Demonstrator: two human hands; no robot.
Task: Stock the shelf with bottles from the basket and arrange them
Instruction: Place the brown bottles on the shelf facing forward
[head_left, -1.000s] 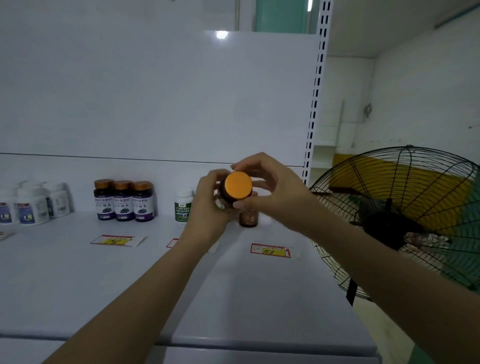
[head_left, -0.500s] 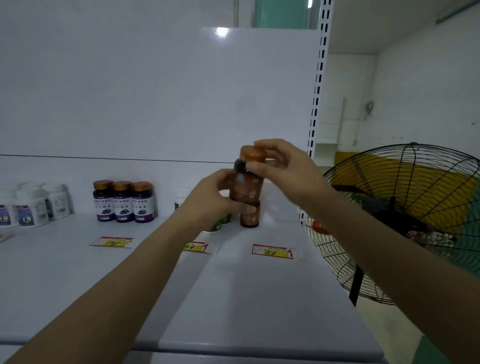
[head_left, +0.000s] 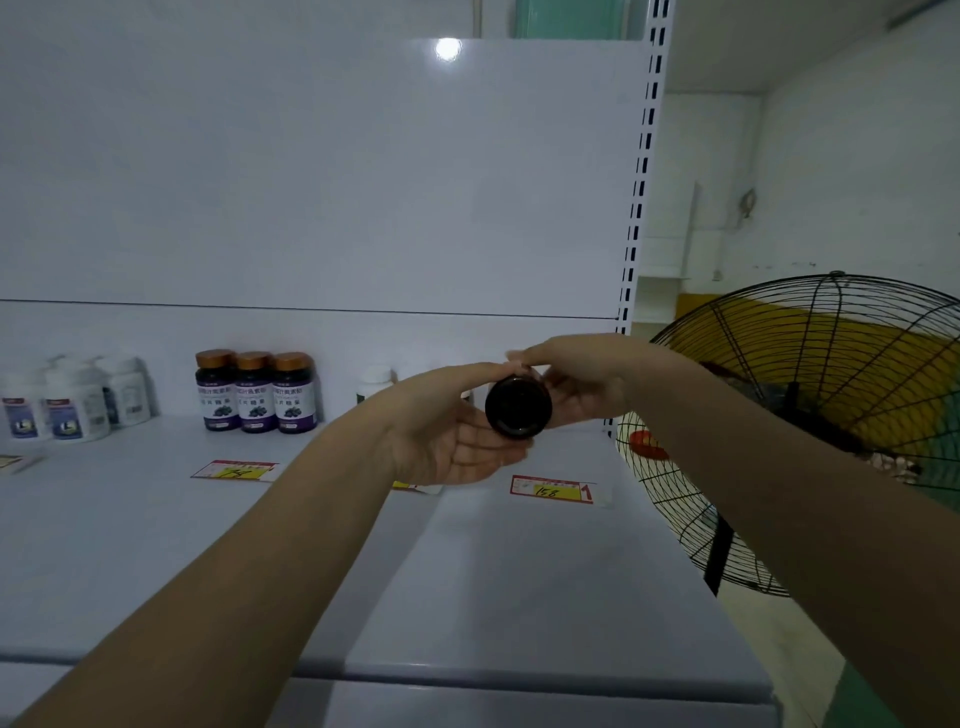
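Left hand (head_left: 452, 436) first: it's palm-up under the dark bottle (head_left: 518, 410), thumb over the top and fingers cupped underneath, so it's got a proper grip. My right hand (head_left: 587, 382) comes in from the other side with its fingers wrapped over the far end of the same bottle. The bottle is tipped on its side with its round base pointing straight at the camera. It's held up in the air over the back right part of the shelf (head_left: 208, 545).

Rest of the scene, big stuff first:

- The white back panel (head_left: 311, 182) fills most of the view, with a slotted upright (head_left: 641, 208) along its right edge.
- A black wire-cage fan (head_left: 831, 415) stands off to the right, past the end of the shelf.
- A bunch of white bottles (head_left: 67, 405) stands at the far left against the back.
- Three purple-label bottles (head_left: 255, 392) with gold caps stand upright and touching in a row, well left of my hands.
- A white-capped bottle (head_left: 375, 379) pokes out just behind my left wrist, mostly hidden.
- One price tag (head_left: 236, 470) lies flat in front of the purple trio, and another tag (head_left: 553, 488) lies below the held bottle.
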